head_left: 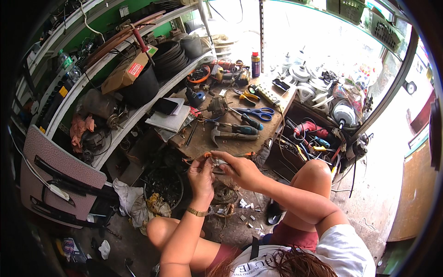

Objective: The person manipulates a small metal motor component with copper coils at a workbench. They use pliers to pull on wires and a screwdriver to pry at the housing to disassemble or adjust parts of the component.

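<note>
My left hand (201, 179) and my right hand (240, 171) meet just in front of the table's near edge, fingers closed. Between their fingertips is a small part with orange and whitish bits (207, 154); the fingers hide most of it, so its kind is not clear. Beyond the hands, on the worn wooden table (196, 147), lie a claw hammer (235, 134), a dark-handled tool (251, 122), blue-handled scissors (258, 113) and yellow-handled pliers (249, 94). A small motor part (218, 106) stands near the scissors.
A black bucket of dark scraps (164, 187) stands on the floor left of my hands. Right of the table, an open drawer (304, 147) holds tools and a red power tool. Shelving (134, 115) runs along the left. White fan motors (304, 74) crowd the back right.
</note>
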Action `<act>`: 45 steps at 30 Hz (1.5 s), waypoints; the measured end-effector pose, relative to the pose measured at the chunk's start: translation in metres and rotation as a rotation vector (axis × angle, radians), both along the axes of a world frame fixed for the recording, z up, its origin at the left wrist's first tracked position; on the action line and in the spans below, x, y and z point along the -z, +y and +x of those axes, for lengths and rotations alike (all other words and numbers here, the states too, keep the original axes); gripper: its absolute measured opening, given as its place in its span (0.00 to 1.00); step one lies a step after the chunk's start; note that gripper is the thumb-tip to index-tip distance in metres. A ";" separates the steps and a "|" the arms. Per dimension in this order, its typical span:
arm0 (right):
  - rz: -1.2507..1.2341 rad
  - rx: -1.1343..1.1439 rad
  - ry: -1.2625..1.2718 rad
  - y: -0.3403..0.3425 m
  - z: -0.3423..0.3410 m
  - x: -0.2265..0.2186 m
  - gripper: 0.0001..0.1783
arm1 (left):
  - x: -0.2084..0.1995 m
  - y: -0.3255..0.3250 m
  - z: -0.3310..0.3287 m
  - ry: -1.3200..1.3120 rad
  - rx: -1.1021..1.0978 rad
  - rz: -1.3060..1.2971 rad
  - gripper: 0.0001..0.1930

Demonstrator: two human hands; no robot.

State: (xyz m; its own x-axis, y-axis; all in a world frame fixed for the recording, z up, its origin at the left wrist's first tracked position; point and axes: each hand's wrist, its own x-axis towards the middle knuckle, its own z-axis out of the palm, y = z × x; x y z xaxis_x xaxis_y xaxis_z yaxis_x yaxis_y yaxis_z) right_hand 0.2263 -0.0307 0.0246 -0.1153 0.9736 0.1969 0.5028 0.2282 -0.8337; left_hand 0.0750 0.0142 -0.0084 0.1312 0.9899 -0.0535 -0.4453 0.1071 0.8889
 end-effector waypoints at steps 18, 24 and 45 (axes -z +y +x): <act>0.019 0.122 0.013 0.000 -0.013 0.003 0.16 | 0.013 -0.006 0.015 0.201 -0.160 0.188 0.02; -0.026 0.114 -0.019 0.003 -0.012 0.001 0.15 | 0.020 -0.003 0.014 0.308 -0.196 0.217 0.02; -0.275 -0.110 0.666 0.010 -0.006 0.011 0.11 | 0.010 0.003 0.005 -0.026 0.083 0.052 0.04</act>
State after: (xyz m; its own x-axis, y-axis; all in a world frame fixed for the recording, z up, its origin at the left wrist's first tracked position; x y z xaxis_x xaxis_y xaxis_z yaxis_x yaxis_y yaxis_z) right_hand 0.2208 -0.0204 0.0139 -0.1562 0.9877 0.0093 -0.1451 -0.0136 -0.9893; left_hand 0.0796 0.0176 -0.0188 0.2139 0.9769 0.0021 -0.4599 0.0988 0.8824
